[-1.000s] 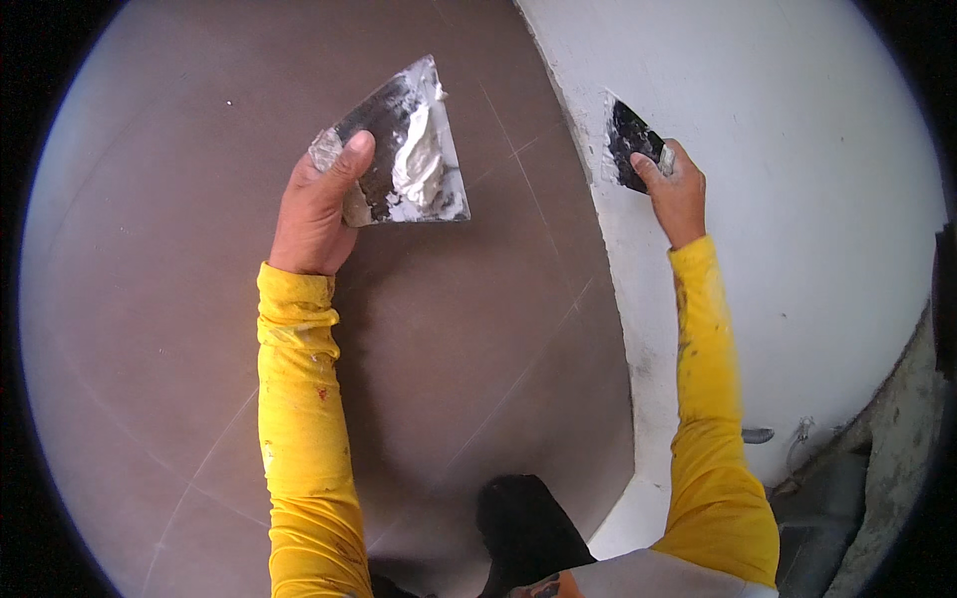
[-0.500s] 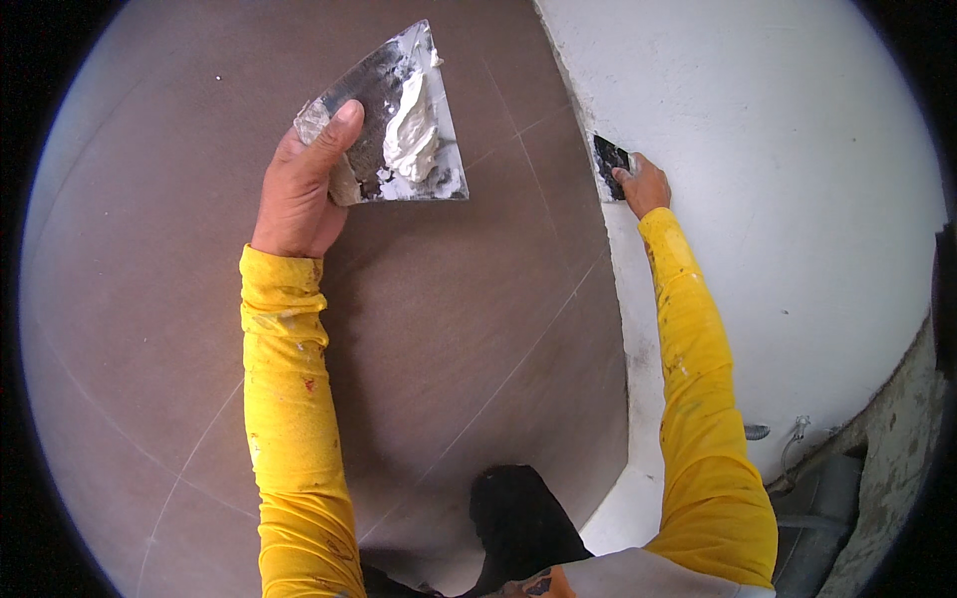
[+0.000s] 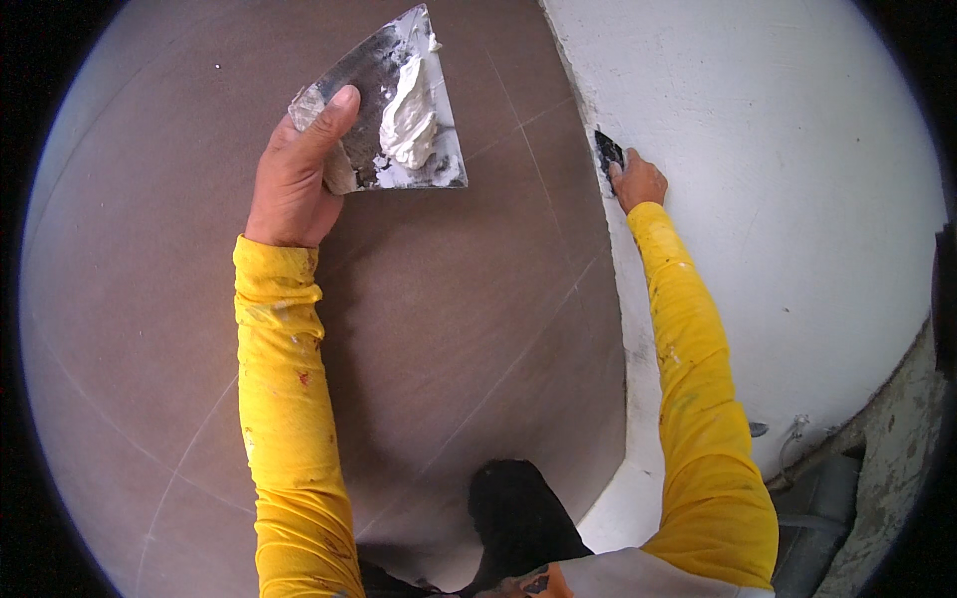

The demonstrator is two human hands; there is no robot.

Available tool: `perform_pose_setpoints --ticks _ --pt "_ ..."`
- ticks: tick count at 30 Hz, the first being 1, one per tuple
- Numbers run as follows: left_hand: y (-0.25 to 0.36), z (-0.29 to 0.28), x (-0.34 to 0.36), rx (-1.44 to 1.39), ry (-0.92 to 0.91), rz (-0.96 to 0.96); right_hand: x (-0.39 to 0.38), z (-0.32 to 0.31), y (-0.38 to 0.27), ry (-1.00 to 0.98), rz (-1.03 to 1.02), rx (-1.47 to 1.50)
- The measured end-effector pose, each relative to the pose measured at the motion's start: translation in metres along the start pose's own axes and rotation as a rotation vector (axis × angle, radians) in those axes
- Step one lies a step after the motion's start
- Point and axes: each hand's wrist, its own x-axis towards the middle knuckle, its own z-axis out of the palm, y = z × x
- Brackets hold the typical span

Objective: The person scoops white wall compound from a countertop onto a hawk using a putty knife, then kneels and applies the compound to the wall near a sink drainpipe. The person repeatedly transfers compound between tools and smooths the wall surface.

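My left hand (image 3: pixel 297 184) grips a wide metal spreader blade (image 3: pixel 364 120) by its crusted handle, thumb on top; a lump of white paste (image 3: pixel 407 120) lies on the blade, which is held above the brown tiled floor. My right hand (image 3: pixel 641 181) is closed on a smaller dark putty knife (image 3: pixel 606 147), which is against the narrow white edge strip (image 3: pixel 640 349) where the white wall meets the brown tiles. Part of the small blade is hidden by my fingers.
Brown tiles (image 3: pixel 159 299) with thin pale lines spread across the left and middle. The white wall (image 3: pixel 807 179) fills the right. My dark-clothed leg (image 3: pixel 513 508) shows at the bottom. At lower right are a grey pipe (image 3: pixel 827 508) and a rough concrete edge (image 3: pixel 897 458).
My left hand with the loaded blade has moved up and slightly left. My right hand with the small knife has shifted left onto the edge strip, then a little farther up.
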Motion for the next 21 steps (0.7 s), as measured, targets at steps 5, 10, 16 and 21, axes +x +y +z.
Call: perform_pose_setpoints --ticks 5,10,16,21 --pt "-0.001 0.001 0.001 -0.027 0.014 0.006 -0.011 -0.020 0.030 0.089 0.022 0.154" --pt "0.000 0.001 0.002 -0.061 -0.005 -0.019 -0.003 -0.010 0.038 -0.068 -0.028 0.242" --pt "-0.003 -0.001 0.002 -0.059 0.015 0.016 0.000 0.010 0.036 -0.123 0.010 0.117" --pt "-0.005 -0.001 0.003 -0.055 -0.004 0.010 0.003 0.009 0.037 -0.117 0.004 0.101"
